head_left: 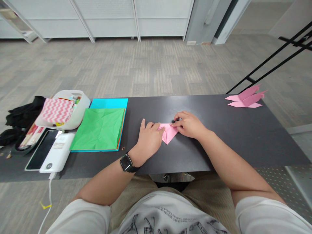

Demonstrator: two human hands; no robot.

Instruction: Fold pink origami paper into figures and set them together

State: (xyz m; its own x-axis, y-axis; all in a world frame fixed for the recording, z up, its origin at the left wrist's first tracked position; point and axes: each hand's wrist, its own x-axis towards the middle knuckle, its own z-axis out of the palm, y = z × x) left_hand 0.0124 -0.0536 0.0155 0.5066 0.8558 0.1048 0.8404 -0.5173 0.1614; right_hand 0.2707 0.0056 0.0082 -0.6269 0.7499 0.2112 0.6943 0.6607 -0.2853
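A small piece of pink origami paper (167,134), folded to a downward point with a flat top edge, lies on the dark table between my hands. My left hand (150,138), a black watch on its wrist, holds the left part of the paper, with one finger sticking out away from it. At the upper right corner, my right hand (188,125) grips the paper with bent fingers. Something small and black (175,120) shows at those fingers; its kind is unclear. My fingers hide both side corners of the paper.
Two folded pink paper figures (247,99) stand at the table's far right. To the left lie green paper (99,128) on blue sheets, a white power bank (57,152) with a cable, a phone (42,151), a white basket (81,113) and black cloth (25,112).
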